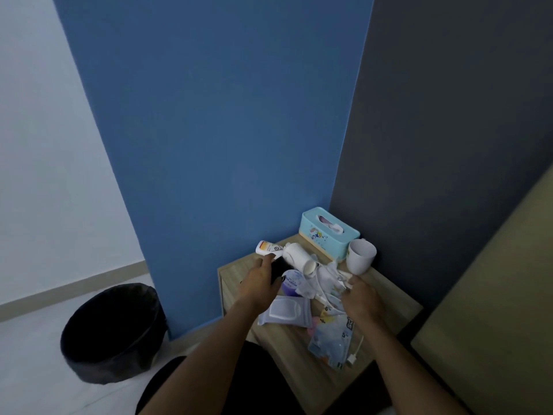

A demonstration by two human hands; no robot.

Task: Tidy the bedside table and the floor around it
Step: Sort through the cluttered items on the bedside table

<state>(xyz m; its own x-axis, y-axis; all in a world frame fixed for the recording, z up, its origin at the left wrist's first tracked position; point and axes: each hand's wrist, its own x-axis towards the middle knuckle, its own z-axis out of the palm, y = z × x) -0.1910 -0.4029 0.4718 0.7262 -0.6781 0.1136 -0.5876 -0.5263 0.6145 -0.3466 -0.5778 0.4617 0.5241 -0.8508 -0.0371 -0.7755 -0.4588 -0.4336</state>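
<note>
Left hand [259,283] is gripping a dark item [279,269]; right hand [360,301], grip untellable, is covering white cable [352,359]. Tugging risks toppling cup [360,256] just beyond.

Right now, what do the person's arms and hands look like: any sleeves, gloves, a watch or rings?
Both forearms are bare as far as the frame shows, with no sleeve edge in view. The left hand and right hand wear no gloves. No watch, bracelet or ring shows, though the light is dim. Black clothing lies below the arms.
</note>
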